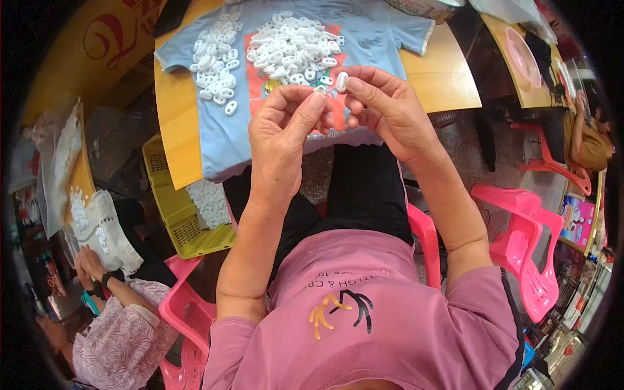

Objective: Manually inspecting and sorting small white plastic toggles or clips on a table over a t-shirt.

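Both my hands are raised close together over the near part of a blue T-shirt (224,140) spread on the table. Between its thumb and fingertips my right hand (393,114) pinches a white oval plastic piece (342,81). My left hand (283,123) pinches a small white plastic piece (320,90) whose shape the fingers mostly hide. The two pieces are held near each other; I cannot tell whether they touch. Just beyond my hands lies a heap of white oval two-hole plastic pieces (292,49). A second, longer spread of similar white pieces (218,62) lies to its left.
The wooden table (177,123) ends near my lap. A yellow crate (195,244) with white pieces inside stands at lower left. Pink plastic chairs (520,227) are right and left. One person (123,331) handles white pieces at left; another person (588,140) sits far right.
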{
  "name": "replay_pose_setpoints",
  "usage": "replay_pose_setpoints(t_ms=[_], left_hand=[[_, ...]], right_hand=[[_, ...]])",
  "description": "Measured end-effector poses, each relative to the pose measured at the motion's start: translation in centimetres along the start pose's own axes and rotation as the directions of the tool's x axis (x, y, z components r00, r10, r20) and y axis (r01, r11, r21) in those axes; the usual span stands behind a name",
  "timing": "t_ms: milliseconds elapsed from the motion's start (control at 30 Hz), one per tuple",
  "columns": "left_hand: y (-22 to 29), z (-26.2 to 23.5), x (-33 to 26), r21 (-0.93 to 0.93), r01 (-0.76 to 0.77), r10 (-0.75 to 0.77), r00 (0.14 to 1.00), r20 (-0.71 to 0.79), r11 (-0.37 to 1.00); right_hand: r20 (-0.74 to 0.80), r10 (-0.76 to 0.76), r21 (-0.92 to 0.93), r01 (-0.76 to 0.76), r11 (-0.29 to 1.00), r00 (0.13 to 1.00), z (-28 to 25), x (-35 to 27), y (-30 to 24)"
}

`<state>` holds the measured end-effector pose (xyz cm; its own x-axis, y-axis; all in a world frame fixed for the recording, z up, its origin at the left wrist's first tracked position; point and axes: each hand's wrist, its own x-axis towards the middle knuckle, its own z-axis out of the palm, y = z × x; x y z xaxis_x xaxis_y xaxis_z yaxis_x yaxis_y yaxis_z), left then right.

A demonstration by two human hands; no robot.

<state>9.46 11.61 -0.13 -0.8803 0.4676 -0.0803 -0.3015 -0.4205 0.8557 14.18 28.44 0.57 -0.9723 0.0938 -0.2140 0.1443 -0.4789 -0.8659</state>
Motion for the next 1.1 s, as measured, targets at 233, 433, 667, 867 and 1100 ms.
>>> replay_pose_setpoints(t_ms=[233, 433, 667, 867, 1100], left_hand=[[-0.3, 0.0, 0.1, -0.172, 0.027, -0.028, 1.000, -0.002, 0.985], [-0.3, 0.3, 0.0, -0.181, 0.020, -0.020, 1.000, 0.001, 0.983], [-0.2, 0.2, -0.6, -0.138, -0.007, 0.010, 1.000, 0.024, 0.990], [0.0, 0.0, -0.7, -0.045, 0.010, -0.009, 1.000, 0.017, 0.999], [0.1, 0.1, -0.8, -0.056, 0.023, -0.023, 1.000, 0.004, 0.998]], right_hand=[[-0.016, -0.054, -0.008, 0.054, 0.998, 0.998, 0.3, -0.4, 0.5], [0.031, -0.151, -0.159, 0.154, 0.975, 0.988, 0.8, -1.1, 1.2], [0.030, -0.314, -0.200, 0.314, 0.928, 0.949, 0.9, -0.8, 1.6], [0.029, -0.287, -0.171, 0.287, 0.942, 0.958, 0.6, -1.0, 1.3], [0.042, -0.239, -0.064, 0.241, 0.968, 0.970, 0.8, -1.2, 1.2]])
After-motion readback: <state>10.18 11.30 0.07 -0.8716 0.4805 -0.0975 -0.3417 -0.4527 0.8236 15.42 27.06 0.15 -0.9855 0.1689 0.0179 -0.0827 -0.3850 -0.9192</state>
